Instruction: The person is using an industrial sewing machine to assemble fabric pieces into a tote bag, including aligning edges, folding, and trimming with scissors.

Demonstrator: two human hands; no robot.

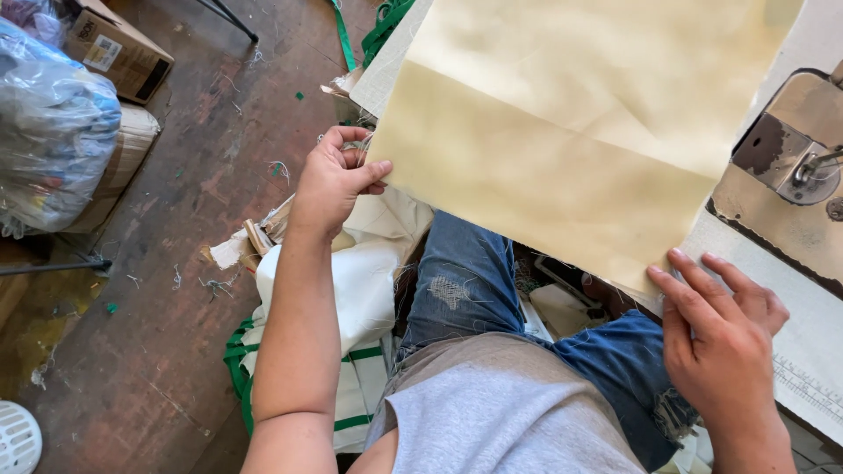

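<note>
Head view: left hand (338,180) pinches the cloth's (571,132) left corner, right hand (724,338) lies flat and open on its near right edge; the unclamped edge may slip off the table (808,351).

We wear a grey T-shirt (509,412) cut short at the sleeve, so both our forearms are bare from the elbow down. Below it we have on blue jeans (474,272), faded and worn, with a frayed, threadbare patch on the thigh and a ragged tear with loose white threads near the knee. Our left hand (334,180) and right hand (720,338) carry no gloves, rings or watch.
</note>
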